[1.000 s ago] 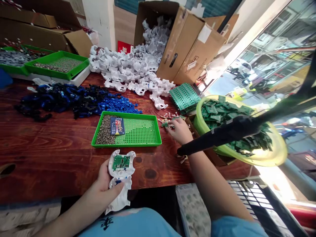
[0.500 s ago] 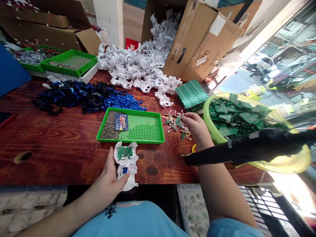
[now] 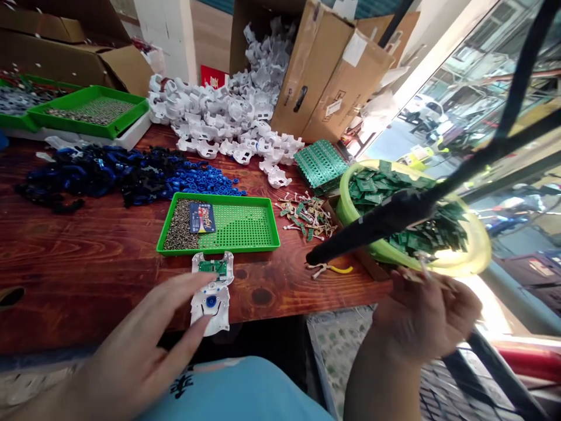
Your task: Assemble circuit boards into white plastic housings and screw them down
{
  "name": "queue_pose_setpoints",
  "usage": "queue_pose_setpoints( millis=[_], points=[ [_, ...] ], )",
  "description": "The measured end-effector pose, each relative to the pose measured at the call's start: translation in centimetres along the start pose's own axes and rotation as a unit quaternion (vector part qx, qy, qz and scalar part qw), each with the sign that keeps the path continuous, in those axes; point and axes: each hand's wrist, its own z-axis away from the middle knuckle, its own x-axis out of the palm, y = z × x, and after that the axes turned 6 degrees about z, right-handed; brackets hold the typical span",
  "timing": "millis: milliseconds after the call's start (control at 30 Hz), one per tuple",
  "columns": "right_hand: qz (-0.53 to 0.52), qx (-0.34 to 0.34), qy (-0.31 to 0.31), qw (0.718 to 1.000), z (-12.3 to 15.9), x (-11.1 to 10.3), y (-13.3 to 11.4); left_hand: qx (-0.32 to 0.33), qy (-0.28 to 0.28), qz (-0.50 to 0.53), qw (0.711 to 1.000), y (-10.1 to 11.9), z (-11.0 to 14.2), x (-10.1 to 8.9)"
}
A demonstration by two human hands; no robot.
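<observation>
A white plastic shell with a small green circuit board and a blue button in it lies at the table's front edge. My left hand hovers just left of it, fingers stretched out, one fingertip touching the shell's lower edge. My right hand is raised off the table at the right, fingers pinched on a small thin part that I cannot make out. A black tool handle hangs across the view above it.
A green tray with screws and a card sits behind the shell. Small wired parts and yellow-handled cutters lie to its right. A yellow-green basin holds green boards. Blue and black parts, white shells, cardboard boxes behind.
My left hand let go of the white shell, which now lies on the table. My right hand left the pile of small wired parts and rose toward me, pinching something.
</observation>
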Motion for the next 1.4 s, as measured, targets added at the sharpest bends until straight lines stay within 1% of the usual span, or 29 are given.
queue_pose_setpoints(
  millis=[33, 67, 100, 133, 167, 200, 233, 267, 300, 367, 500, 567, 633, 733, 800, 900, 967, 1033, 1133, 1200, 1267, 1400],
  points=[
    [0.000, -0.044, 0.000, 0.999, 1.3, -0.5, -1.2, 0.092, -0.031, 0.001, 0.995, 0.9, -0.6, -0.5],
    [0.000, -0.067, -0.029, 0.997, 2.6, -0.7, -2.3, 0.173, -0.062, 0.003, 0.983, 1.7, -1.2, -0.7],
    [-0.004, -0.063, -0.085, 0.994, 4.0, -0.8, -3.3, 0.224, -0.081, 0.004, 0.971, 2.4, -1.7, -0.7],
    [-0.013, -0.031, -0.160, 0.987, 5.4, -0.6, -4.1, 0.252, -0.082, 0.010, 0.964, 2.9, -2.1, -0.4],
    [-0.031, 0.017, -0.237, 0.971, 6.7, -0.3, -4.8, 0.259, -0.077, 0.013, 0.963, 3.3, -2.3, 0.1],
    [-0.049, 0.071, -0.304, 0.949, 7.9, 0.1, -5.3, 0.260, -0.067, 0.021, 0.963, 3.5, -2.4, 0.7],
    [-0.068, 0.117, -0.353, 0.926, 8.9, 0.6, -5.7, 0.258, -0.058, 0.028, 0.964, 3.6, -2.3, 1.2],
    [-0.084, 0.148, -0.387, 0.906, 9.8, 1.2, -5.9, 0.255, -0.054, 0.033, 0.965, 3.6, -2.1, 1.6],
    [-0.094, 0.169, -0.410, 0.891, 10.4, 1.7, -5.9, 0.250, -0.052, 0.040, 0.966, 3.5, -1.8, 1.8],
    [-0.099, 0.185, -0.438, 0.874, 11.3, 2.5, -5.8, 0.235, -0.055, 0.050, 0.969, 3.0, -1.2, 1.8],
    [-0.112, 0.200, -0.475, 0.850, 11.9, 3.7, -5.2, 0.208, -0.075, 0.078, 0.972, 2.1, -0.3, 0.1],
    [-0.122, 0.190, -0.496, 0.838, 11.8, 4.1, -5.0, 0.177, -0.075, 0.081, 0.978, 1.8, -0.3, -0.9],
    [-0.108, 0.140, -0.541, 0.822, 11.5, 4.6, -4.8, 0.149, -0.065, 0.075, 0.984, 1.6, -0.3, -1.7],
    [-0.062, 0.061, -0.602, 0.794, 10.9, 5.1, -4.8, 0.156, -0.076, 0.064, 0.983, 0.8, -0.1, -2.6],
    [-0.043, 0.049, -0.614, 0.787, 10.9, 5.3, -4.8, 0.165, -0.091, 0.058, 0.980, 0.2, 0.3, -3.0],
    [-0.045, 0.090, -0.598, 0.795, 11.4, 5.2, -4.7, 0.142, -0.104, 0.075, 0.982, -0.3, 0.8, -3.1],
    [-0.050, 0.120, -0.588, 0.799, 11.8, 5.1, -4.7, 0.103, -0.091, 0.103, 0.985, -0.3, 0.9, -2.9],
    [-0.047, 0.138, -0.587, 0.796, 12.0, 5.1, -4.7, 0.084, -0.072, 0.132, 0.985, -0.2, 0.7, -2.8],
    [-0.045, 0.155, -0.577, 0.801, 12.0, 5.3, -4.8, 0.114, -0.072, 0.149, 0.980, -0.2, 0.5, -2.9],
    [-0.042, 0.160, -0.569, 0.806, 12.0, 5.5, -4.9, 0.143, -0.076, 0.138, 0.977, -0.5, 0.5, -3.1],
    [-0.038, 0.161, -0.566, 0.808, 11.9, 5.7, -5.0, 0.157, -0.080, 0.117, 0.977, -0.7, 0.5, -3.3],
    [-0.048, 0.173, -0.574, 0.799, 11.9, 6.0, -5.1, 0.180, -0.087, 0.090, 0.976, -0.8, 0.6, -3.7]
  ],
)
